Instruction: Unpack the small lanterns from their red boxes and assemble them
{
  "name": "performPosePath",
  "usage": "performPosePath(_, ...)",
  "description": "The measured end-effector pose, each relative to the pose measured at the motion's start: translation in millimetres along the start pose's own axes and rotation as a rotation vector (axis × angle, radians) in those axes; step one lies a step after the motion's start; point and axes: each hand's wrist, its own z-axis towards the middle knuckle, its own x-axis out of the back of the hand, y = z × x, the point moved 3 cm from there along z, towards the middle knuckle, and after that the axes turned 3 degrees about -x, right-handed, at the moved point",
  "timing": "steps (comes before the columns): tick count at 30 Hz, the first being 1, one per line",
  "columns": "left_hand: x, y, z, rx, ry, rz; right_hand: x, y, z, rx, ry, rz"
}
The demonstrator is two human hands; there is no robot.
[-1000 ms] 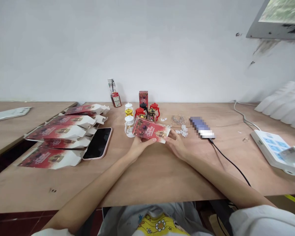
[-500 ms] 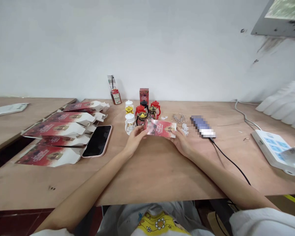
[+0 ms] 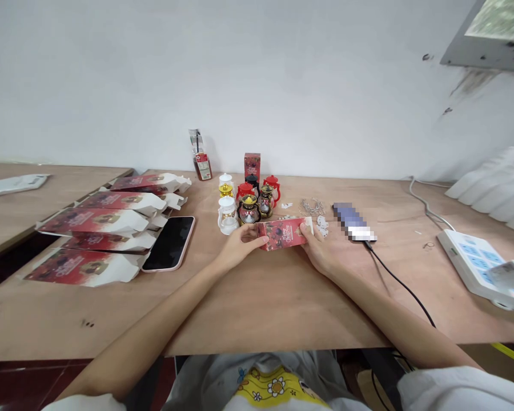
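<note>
A red printed cardboard box [image 3: 285, 233] is held sideways above the table between both hands. My left hand [image 3: 243, 246] grips its left end, thumb on the front face. My right hand [image 3: 316, 246] closes round the right end, where a pale strip of the card shows. Just behind the box stand several small lantern-shaped ornaments: a white one [image 3: 227, 216], a black-and-gold one [image 3: 249, 211] and a red one [image 3: 273, 187] among them. A red box [image 3: 252, 164] stands upright at their back.
Several flattened red-and-white boxes [image 3: 89, 220] lie at left beside a phone [image 3: 170, 244]. Wire loops [image 3: 312, 206] and white tags [image 3: 322, 225] lie right of the ornaments. Farther right are a cabled phone [image 3: 352, 221] and a power strip [image 3: 482, 265]. A bottle [image 3: 203, 165] stands by the wall.
The box has come slightly lower and turned, so that its side face now shows as well. My left hand has shifted its grip on the left end.
</note>
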Motion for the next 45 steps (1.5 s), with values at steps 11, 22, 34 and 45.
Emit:
performPosePath(11, 8.3, 11.5, -0.9, -0.019, -0.008, -0.028, 1.6, 0.6, 1.8, 0.004, 0.003, -0.001)
performPosePath(22, 16.6, 17.2, 1.0, -0.067, 0.217, -0.317, 8.1, 1.7, 10.3, -0.159, 0.022, 0.179)
performPosePath(34, 5.7, 36.6, -22.6, -0.828, 0.334, 1.202, 1.2, -2.2, 6.0, -0.102, -0.002, 0.188)
performPosePath(45, 1.5, 44.5, -27.5, -0.908, 0.24, 0.972, 4.2, 2.3, 8.5, -0.048, -0.024, 0.172)
